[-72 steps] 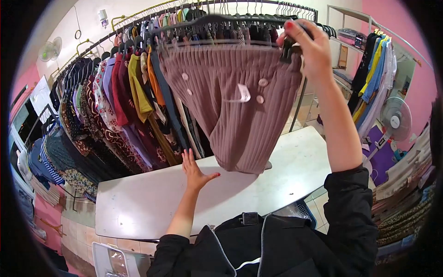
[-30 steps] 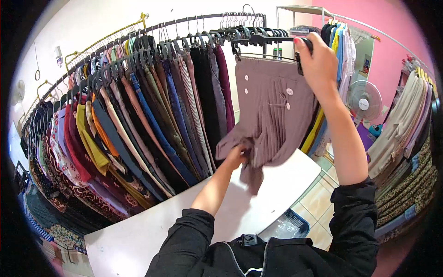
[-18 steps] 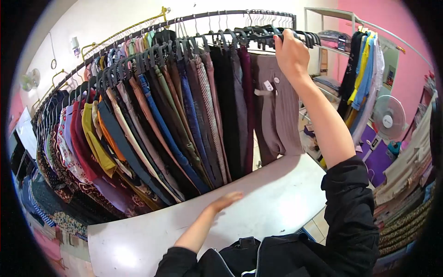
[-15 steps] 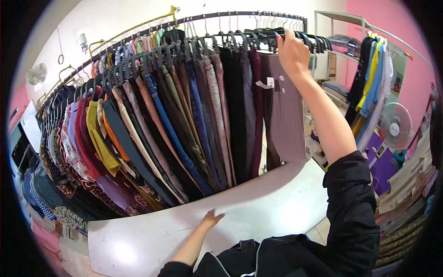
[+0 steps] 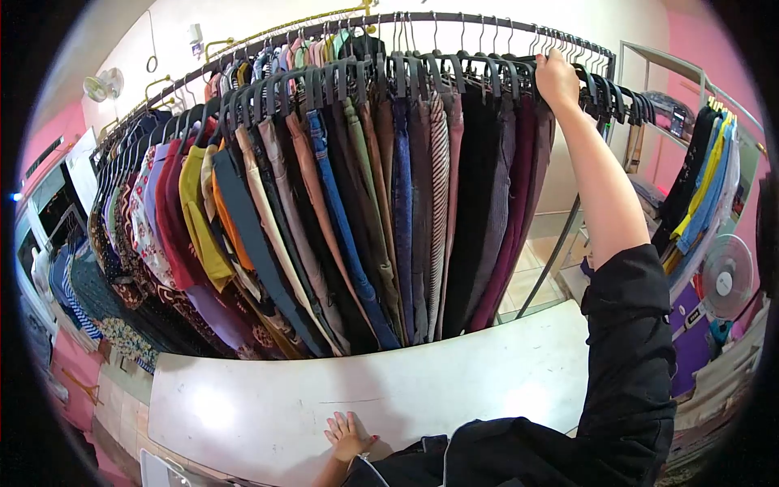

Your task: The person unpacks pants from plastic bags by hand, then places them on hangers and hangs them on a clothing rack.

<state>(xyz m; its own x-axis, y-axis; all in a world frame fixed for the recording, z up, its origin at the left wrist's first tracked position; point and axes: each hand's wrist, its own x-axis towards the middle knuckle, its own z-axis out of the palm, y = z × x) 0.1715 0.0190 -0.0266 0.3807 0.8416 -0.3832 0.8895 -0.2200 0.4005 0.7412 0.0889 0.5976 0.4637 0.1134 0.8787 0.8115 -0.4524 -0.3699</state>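
Observation:
My right hand (image 5: 558,79) is raised to the clothes rail, its fingers closed around a black hanger near the right end of the packed row. Below it hang maroon trousers (image 5: 513,223) and a brownish-taupe pair (image 5: 539,162), seen nearly edge-on. Black trousers (image 5: 469,211) and striped trousers (image 5: 436,211) hang further left. My left hand (image 5: 349,434) rests palm down on the white table (image 5: 260,398), fingers spread and holding nothing. Which part of the hanger sits in my right hand is hidden by the fingers.
The dark rail (image 5: 479,19) runs above the table's far side, with bare black hangers (image 5: 617,97) right of my hand. A rack leg (image 5: 552,260) slants down to the tiled floor. Further right are more hanging clothes (image 5: 702,183) and a standing fan (image 5: 726,272).
The taupe trousers, broadside with a white tag showing before, now hang edge-on against the row. My left hand has come nearer my body and lies flat. The view has shifted.

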